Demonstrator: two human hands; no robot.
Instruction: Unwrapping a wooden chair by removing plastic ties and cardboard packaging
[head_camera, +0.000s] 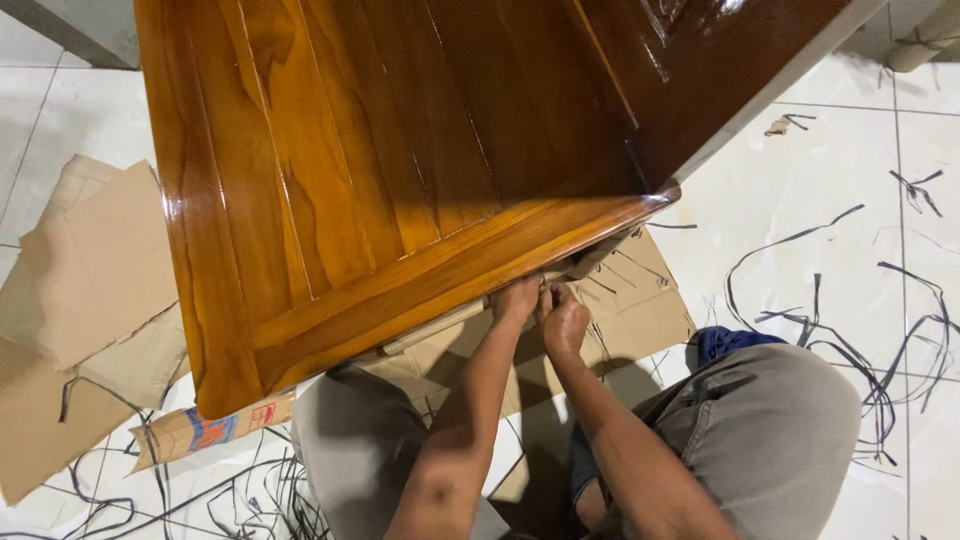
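A glossy, varnished wooden door panel (400, 170) of orange-brown tone, with grooved vertical boards and a framing rail, is seen tilted across the upper half of the frame. Its lower edge is positioned at centre frame, above flattened cardboard (620, 310) laid on the floor.

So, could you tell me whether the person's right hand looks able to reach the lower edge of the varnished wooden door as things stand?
Probably yes: the right hand is already beside the left hand at the lower edge of the door, with nothing visible between them.
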